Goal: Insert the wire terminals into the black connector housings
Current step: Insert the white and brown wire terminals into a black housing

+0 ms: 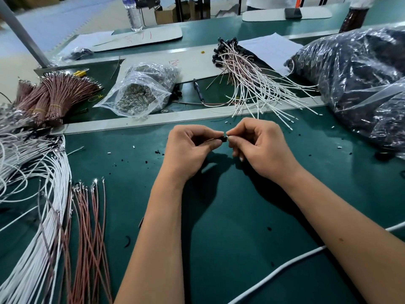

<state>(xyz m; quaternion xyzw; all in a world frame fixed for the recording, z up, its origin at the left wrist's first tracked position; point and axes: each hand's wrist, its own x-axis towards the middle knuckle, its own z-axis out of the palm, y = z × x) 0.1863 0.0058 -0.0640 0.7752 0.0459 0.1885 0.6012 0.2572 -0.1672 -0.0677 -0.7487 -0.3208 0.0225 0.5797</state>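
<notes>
Over the green mat, my left hand pinches a small black connector housing between thumb and forefinger. My right hand meets it fingertip to fingertip and pinches a white wire end at the housing's right side. A white wire runs off to the lower right; whether it is the pinched one is hidden by my hand. Loose brown wires with metal terminals lie at the lower left beside a heap of white wires.
A pile of finished white and brown wires with black housings lies behind my hands. A clear bag of small parts sits left of it, bundled brown wires at far left, and a large plastic bag of black parts at right.
</notes>
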